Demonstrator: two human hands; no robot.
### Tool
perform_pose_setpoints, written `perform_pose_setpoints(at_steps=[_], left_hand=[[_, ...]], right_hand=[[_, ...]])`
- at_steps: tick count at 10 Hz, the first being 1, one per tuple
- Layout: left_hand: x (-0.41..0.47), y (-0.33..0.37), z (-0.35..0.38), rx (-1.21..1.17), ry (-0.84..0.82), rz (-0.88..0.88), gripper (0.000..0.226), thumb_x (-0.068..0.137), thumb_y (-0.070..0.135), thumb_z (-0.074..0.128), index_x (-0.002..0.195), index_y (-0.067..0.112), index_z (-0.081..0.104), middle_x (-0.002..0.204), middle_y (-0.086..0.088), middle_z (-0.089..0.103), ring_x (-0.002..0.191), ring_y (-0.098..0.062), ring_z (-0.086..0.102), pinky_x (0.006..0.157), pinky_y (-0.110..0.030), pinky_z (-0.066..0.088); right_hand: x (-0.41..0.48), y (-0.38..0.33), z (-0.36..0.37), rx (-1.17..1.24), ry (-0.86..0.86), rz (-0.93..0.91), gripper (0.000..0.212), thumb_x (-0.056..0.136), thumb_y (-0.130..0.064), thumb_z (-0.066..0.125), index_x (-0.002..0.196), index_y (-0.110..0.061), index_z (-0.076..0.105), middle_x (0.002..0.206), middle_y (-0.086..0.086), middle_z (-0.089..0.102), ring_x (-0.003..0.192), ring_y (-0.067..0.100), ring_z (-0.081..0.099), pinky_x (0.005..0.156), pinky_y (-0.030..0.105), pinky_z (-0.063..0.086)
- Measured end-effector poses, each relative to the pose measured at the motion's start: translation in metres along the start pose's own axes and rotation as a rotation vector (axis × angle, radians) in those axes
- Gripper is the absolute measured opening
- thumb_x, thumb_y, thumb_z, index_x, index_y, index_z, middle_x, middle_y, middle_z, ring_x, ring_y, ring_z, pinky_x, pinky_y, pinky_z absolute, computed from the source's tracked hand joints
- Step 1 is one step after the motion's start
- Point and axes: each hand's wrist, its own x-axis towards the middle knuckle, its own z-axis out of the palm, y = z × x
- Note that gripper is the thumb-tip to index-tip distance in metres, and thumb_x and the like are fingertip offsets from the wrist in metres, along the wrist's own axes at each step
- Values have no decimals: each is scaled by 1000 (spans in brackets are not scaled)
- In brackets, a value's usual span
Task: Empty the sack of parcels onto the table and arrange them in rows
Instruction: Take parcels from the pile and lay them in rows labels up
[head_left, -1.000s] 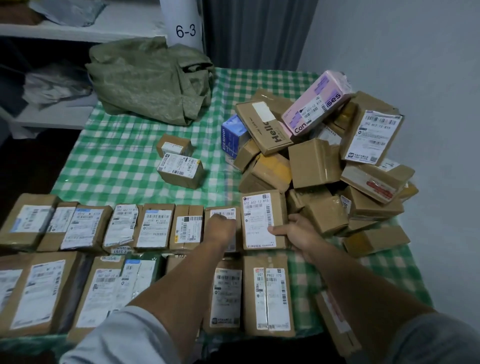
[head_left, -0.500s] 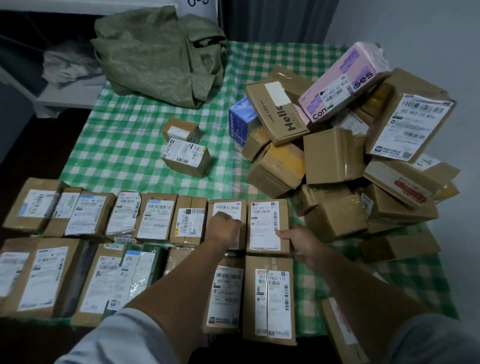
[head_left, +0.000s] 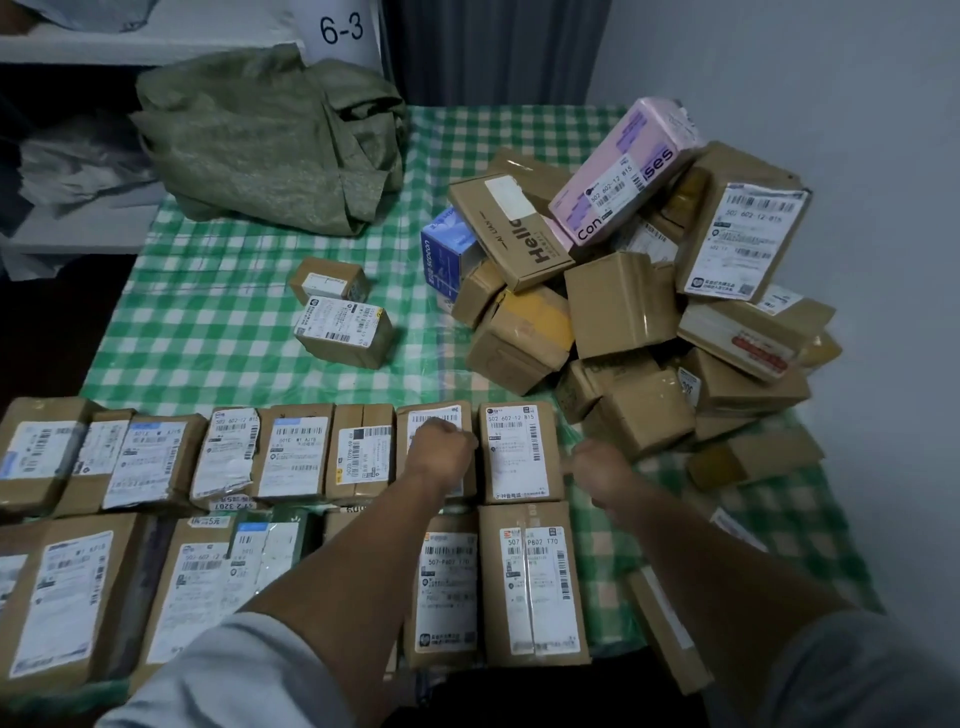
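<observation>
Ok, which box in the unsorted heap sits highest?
The pink box, tilted across the top of the heap. It is the only pink one; the rest are brown cardboard, save a blue box low on its left edge.

On the table (head_left: 208, 312): back row (head_left: 296, 452) behind near row (head_left: 67, 597), lower left; heap (head_left: 618, 306) at right; sack (head_left: 270, 150) upper left; two loose parcels (head_left: 343, 330) at centre, between them.
</observation>
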Motion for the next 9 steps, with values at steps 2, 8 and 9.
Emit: perform_pose_setpoints(at_steps=[2,8,9], left_hand=[[-18,15,10,4,-92,96,11,91,11,63,97,9,55,85,-9,57,80,-26,52,72,-32,42],[-74,0,65,-20,-208,123,7,90,8,60,86,7,55,90,-12,63,82,-28,61,72,-36,49],[-76,-7,77,-22,-179,88,6,86,10,61,85,9,55,94,-15,65,82,-30,62,74,-40,54]], right_hand=[[-36,15,-22,29,148,-22,28,98,-5,59,123,6,61,105,23,64,83,29,61,67,29,43],[-91,87,-48,-109,226,92,19,86,-2,68,100,4,58,87,16,63,77,27,63,66,34,50],[-90,101,-49,-267,132,128,26,82,-14,78,94,-6,56,93,14,66,83,25,66,72,33,56]])
